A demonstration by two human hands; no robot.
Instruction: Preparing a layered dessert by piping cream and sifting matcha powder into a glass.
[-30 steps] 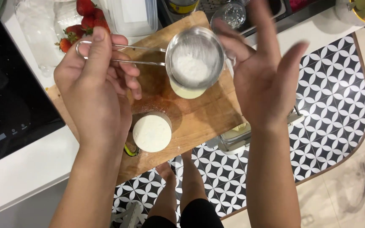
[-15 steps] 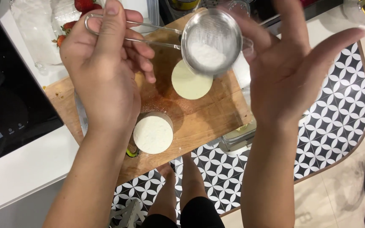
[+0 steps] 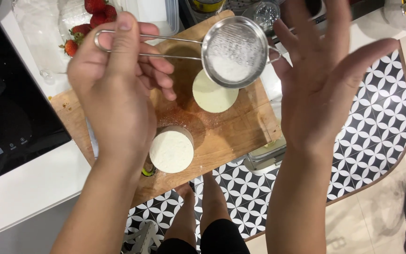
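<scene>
Landmark: wooden cutting board (image 3: 231, 136), lying on the white counter (image 3: 29, 188); all places below are given against it.
Left hand: left hand (image 3: 113, 94) is raised over the board's left half, fingers curled and clenched around the wire handle of a small metal sieve (image 3: 234, 51), thumb lying along the top of the handle.
Sieve: held level above the board's upper middle; white powder sits in the mesh bowl.
Right hand: right hand (image 3: 325, 80) is spread flat with fingers apart, grasping nothing, beside the sieve's rim at the board's right edge; whether a fingertip touches the rim, cannot tell.
Pale disc: a pale greenish round disc (image 3: 214, 94) lies flat on the board, partly under the sieve bowl.
White round: a white, flat-topped round (image 3: 171, 151) stands on the board's near left part, well apart from the sieve.
Board surface: a light dusting of powder shows around the disc.
Strawberries: strawberries (image 3: 90, 16) lie beyond the board's far left corner.
Cooktop: a black cooktop (image 3: 5, 117) sits left of the board.
Floor: a black-and-white patterned mat (image 3: 377, 122) lies below the board's right side; the person's feet (image 3: 198, 202) stand on it, just below the board's near edge.
</scene>
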